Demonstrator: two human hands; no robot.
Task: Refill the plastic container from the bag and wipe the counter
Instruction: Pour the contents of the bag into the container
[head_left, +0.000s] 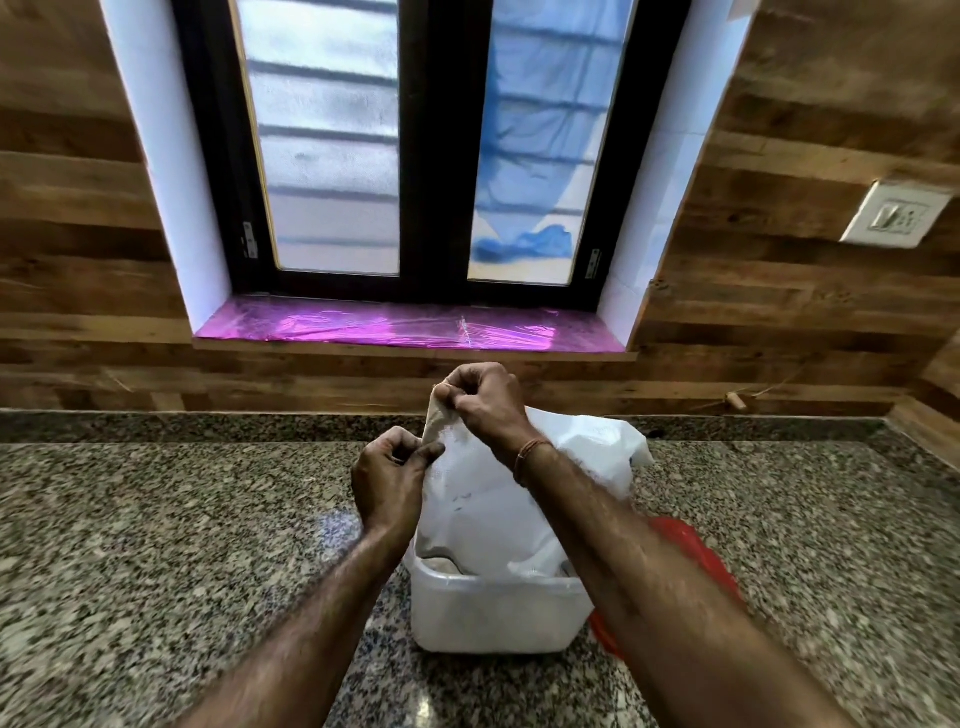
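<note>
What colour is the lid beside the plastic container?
The lid is red; the head view shows it.

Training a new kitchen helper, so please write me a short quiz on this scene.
1. True or false: the left hand and the right hand both pinch the white bag near its top.
2. Where does the bag's lower end sit? A on the windowsill; B inside the plastic container; C on the floor.
3. Fill in: the red lid lies on the counter to the container's ____.
Key: 1 true; 2 B; 3 right.
</note>
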